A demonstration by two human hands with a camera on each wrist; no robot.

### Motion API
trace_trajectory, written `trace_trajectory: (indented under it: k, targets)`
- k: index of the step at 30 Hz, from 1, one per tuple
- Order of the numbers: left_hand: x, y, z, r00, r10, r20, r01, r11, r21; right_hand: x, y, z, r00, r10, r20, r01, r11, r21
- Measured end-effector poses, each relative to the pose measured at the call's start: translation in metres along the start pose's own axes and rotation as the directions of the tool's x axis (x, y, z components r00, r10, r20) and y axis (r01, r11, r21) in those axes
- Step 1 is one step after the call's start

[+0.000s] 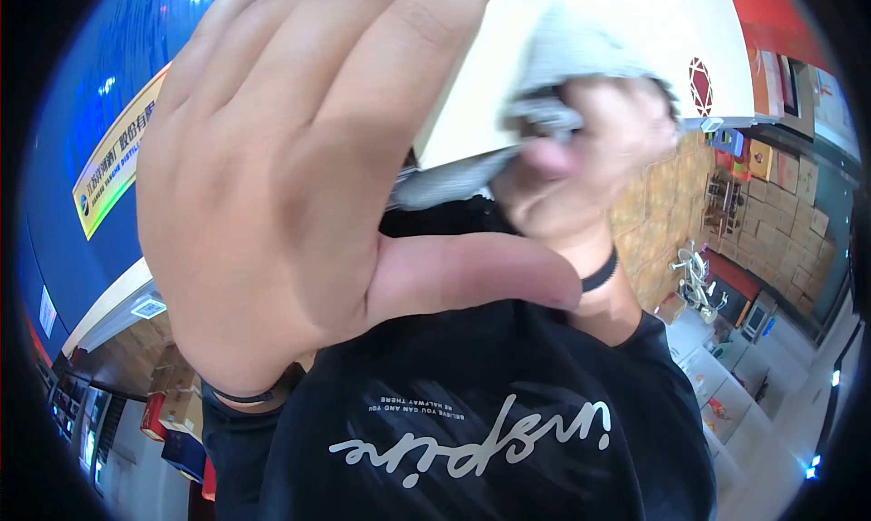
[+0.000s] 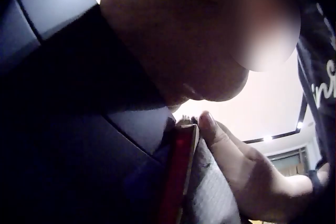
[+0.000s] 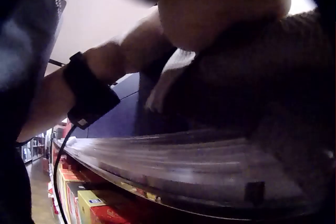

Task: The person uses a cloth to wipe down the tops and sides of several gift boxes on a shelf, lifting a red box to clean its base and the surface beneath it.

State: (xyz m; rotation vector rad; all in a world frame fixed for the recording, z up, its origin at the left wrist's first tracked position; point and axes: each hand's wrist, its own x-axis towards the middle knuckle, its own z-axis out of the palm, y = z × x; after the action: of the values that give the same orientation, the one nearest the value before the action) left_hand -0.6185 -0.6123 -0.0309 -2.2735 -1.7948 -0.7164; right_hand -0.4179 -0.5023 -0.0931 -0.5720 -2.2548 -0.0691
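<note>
In the head view my left hand is large and close, its fingers extended upward and thumb straight to the right, beside a cream panel; whether it touches the panel cannot be told. My right hand, blurred, grips a crumpled grey cloth against the panel's lower part. The left wrist view shows the right hand with the cloth beside a red-sided edge; the left hand is dark above. In the right wrist view the cloth lies in shadow under the right hand.
A dark red emblem marks the white surface at the upper right. A blue wall with a yellow sign stands at left. Stacked cartons and white shelving are at right. Boxes line a shelf below in the right wrist view.
</note>
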Motion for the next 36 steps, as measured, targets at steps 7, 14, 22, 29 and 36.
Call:
trace_trajectory:
  k: [7,14,22,29,36]
  targets:
    - [0.002,-0.011,-0.002,1.000,0.014,0.028,-0.015,0.999,0.037,-0.009,0.095,-0.033,0.988,0.099,-0.121,-0.121,0.974,-0.193]
    - [0.007,-0.014,-0.007,0.993,0.005,0.120,-0.018,0.994,0.110,-0.021,0.183,-0.073,0.964,0.242,-0.113,-0.263,0.937,-0.231]
    - [0.019,-0.008,-0.011,0.983,0.006,0.184,-0.030,0.991,0.131,-0.027,0.221,-0.085,0.559,0.811,-0.171,-0.739,0.581,0.341]
    - [0.021,-0.002,-0.006,0.988,-0.023,0.151,0.003,0.991,0.136,-0.019,0.204,-0.075,0.330,0.931,-0.160,-0.746,0.360,0.560]
    - [0.021,0.006,-0.008,0.995,-0.023,0.100,0.001,0.978,0.209,-0.031,0.160,-0.059,0.231,0.973,0.002,-0.796,0.188,0.575]
